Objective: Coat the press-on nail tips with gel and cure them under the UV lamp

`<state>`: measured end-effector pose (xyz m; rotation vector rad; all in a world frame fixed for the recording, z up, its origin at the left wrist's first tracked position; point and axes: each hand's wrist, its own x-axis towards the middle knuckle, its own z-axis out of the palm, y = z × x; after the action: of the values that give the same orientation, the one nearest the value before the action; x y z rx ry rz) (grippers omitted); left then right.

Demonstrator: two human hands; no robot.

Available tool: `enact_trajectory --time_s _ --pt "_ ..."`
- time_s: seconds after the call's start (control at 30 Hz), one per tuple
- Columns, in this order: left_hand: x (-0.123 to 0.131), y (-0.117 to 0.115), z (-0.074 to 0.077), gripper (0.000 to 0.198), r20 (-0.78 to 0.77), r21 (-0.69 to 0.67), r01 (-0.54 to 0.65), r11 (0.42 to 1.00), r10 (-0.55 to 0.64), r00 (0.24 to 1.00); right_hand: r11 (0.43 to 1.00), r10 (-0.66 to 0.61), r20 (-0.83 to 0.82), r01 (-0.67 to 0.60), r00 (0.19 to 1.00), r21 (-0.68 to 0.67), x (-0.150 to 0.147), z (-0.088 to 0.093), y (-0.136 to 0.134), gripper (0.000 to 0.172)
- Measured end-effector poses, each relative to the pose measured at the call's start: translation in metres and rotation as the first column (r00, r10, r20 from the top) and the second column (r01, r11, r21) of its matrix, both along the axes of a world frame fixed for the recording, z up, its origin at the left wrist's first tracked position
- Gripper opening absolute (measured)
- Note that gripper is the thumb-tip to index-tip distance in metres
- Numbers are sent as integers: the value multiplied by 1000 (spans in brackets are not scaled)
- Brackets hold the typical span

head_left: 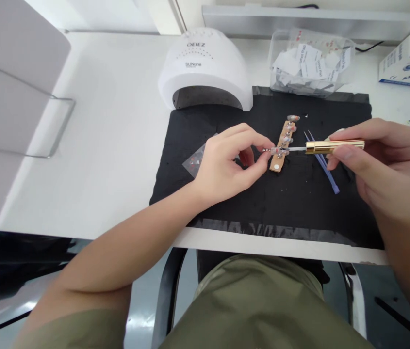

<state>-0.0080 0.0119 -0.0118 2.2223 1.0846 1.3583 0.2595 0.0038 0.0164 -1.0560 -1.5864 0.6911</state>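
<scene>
Black mat point(248, 203) — left hand point(226, 169) pinches nail tip point(276, 151), perhaps; right hand point(383, 165) holds gold pen point(336, 145) against it.

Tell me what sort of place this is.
Probably a nail-art workbench: a white nail-curing lamp at a black mat's far edge, a strip of false nail tips on it, and a gold-handled tool in the right hand.

Small clear bag point(193, 162) by left edge of mat point(263, 208): half hidden behind left hand point(226, 167), contents too small to tell. Item pinched by left fingers point(255, 138) at wooden strip point(276, 165): too tiny to identify. Purple sticks point(326, 172): upper ends hidden under gold-handled tool point(336, 145). Box point(406, 65) at back right corner of worktop point(117, 145): cut by picture edge, lettering blurred. Right hand point(386, 165): forearm cut off.
</scene>
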Motion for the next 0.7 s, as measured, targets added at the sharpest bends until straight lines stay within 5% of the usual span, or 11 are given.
enact_trajectory --time_s 0.7 --pt "0 1 -1 7 -5 10 16 1000 -16 1000 998 56 37 -55 998 -26 0 1 -5 24"
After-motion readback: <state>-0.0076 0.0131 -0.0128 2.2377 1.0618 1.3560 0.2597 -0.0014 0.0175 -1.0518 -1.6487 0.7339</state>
